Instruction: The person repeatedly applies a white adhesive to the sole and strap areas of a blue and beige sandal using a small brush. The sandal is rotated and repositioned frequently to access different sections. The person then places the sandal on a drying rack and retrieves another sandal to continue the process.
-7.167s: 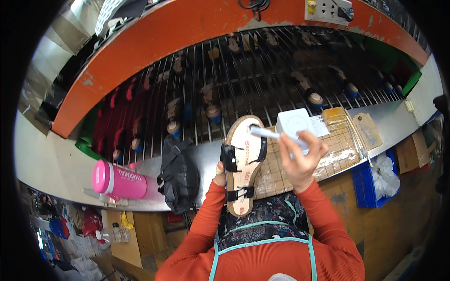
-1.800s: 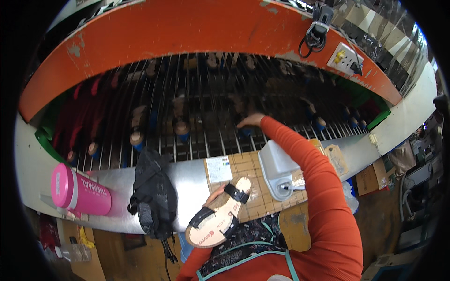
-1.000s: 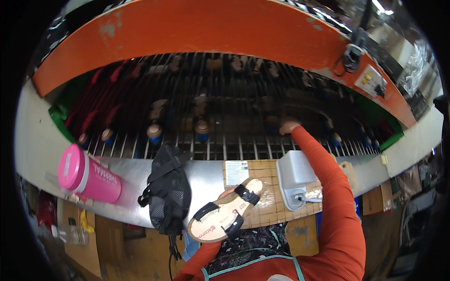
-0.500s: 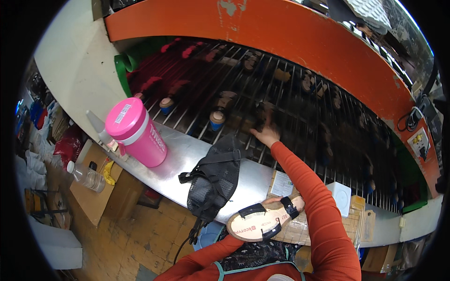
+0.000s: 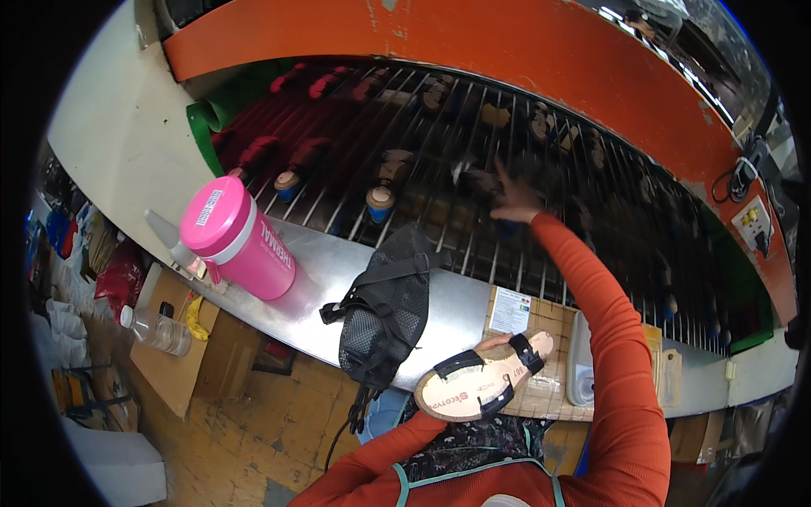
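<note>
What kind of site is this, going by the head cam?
Probably a footwear workshop or factory line. The left hand holds a black-strapped sandal; the right hand is out over a rack of metal rods, where more shoe-like pieces sit in rows behind an orange panel.

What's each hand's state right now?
Left hand: holding the black-strapped sandal, mostly hidden behind it.
Right hand: open, fingers spread over the metal rack; can't tell if touching anything.
</note>
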Demonstrator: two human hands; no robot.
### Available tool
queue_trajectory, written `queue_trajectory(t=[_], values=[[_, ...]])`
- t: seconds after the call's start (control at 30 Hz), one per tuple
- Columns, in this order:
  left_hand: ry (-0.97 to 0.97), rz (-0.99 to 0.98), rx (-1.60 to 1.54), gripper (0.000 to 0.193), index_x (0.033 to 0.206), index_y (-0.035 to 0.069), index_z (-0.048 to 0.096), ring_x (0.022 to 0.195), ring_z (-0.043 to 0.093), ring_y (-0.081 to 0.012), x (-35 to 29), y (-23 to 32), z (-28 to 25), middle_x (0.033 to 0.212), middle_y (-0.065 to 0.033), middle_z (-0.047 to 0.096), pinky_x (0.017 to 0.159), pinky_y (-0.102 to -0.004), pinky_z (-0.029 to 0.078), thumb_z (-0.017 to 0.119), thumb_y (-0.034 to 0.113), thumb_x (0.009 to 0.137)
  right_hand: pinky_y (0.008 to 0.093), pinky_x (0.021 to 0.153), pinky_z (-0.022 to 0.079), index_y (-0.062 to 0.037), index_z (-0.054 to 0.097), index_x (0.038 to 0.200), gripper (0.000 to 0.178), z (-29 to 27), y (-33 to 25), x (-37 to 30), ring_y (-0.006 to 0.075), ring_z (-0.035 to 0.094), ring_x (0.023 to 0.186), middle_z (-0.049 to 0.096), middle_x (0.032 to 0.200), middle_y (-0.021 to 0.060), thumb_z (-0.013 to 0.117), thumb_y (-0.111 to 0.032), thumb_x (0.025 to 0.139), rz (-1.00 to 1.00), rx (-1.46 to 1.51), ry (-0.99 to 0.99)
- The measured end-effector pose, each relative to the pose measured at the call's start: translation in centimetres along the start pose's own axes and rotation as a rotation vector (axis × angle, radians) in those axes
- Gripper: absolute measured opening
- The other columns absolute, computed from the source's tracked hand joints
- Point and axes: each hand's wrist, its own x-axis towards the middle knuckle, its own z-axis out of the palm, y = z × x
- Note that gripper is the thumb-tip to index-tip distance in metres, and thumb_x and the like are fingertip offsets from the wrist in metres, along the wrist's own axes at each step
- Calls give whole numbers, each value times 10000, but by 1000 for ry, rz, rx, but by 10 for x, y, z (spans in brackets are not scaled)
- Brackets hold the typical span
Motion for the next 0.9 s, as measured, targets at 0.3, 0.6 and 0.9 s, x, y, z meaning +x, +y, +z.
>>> queue_trajectory(t=[0.3, 0.6, 0.9], values=[[12, -9, -164, 563, 1342, 4, 415, 1275, 480, -342, 4, 0, -7, 1399, -227, 433, 1041, -470, 461, 632, 298, 914, 445, 981, 465, -203, -8, 1543, 1093, -31, -66, -96, 500, 463, 1232, 399, 1382, 362, 724, -430, 764, 70, 59, -131], [10, -82, -506, 721, 1428, 7, 325, 1191, 545, -337, 0, 18, 1, 1349, -205, 473, 894, -473, 560, 685, 273, 863, 322, 793, 497, -9, 667, 1035, 222, -109, -23, -360, 231, 639, 934, 675, 963, 152, 698, -78, 826, 381, 258, 842], [242, 76, 132, 933, 1439, 34, 306, 1278, 419, -238, -2, 12, 16, 1366, -94, 416, 1100, -400, 355, 832, 309, 719, 420, 968, 353, -58, 597, 1039, 292, 10, 8, -511, 305, 563, 1081, 627, 1059, 111, 725, -200, 817, 496, 193, 561]])
